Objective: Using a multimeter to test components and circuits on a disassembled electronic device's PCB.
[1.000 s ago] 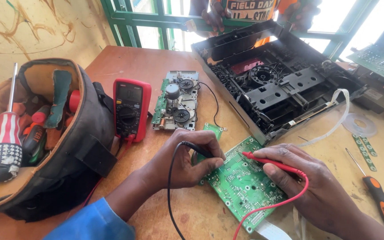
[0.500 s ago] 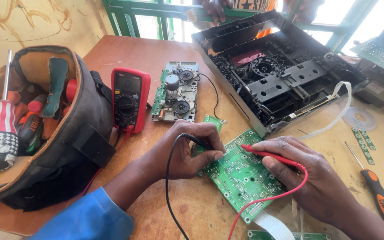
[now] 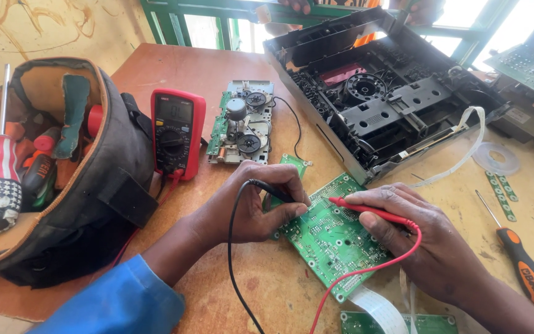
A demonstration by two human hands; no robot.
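Observation:
A green circuit board [image 3: 335, 238] lies flat on the wooden table in front of me. My left hand [image 3: 251, 204] pinches a black test probe [image 3: 276, 190] whose tip touches the board's left edge. My right hand [image 3: 421, 241] rests on the board and grips a red test probe [image 3: 366, 209], its tip pressed on the board's upper middle. Black and red leads trail toward me. A red multimeter [image 3: 176, 132] lies to the left, beside the tool bag.
An open dark tool bag [image 3: 88, 179] with screwdrivers fills the left. A small mechanism board [image 3: 242, 124] lies behind my left hand. An opened black player chassis [image 3: 378, 93] stands at back right. An orange-handled screwdriver [image 3: 523, 266] lies right. Another person's hands [image 3: 292, 9] show at top.
The view has shifted slightly closer and down. Both probes stay on the board; the hands have hardly moved.

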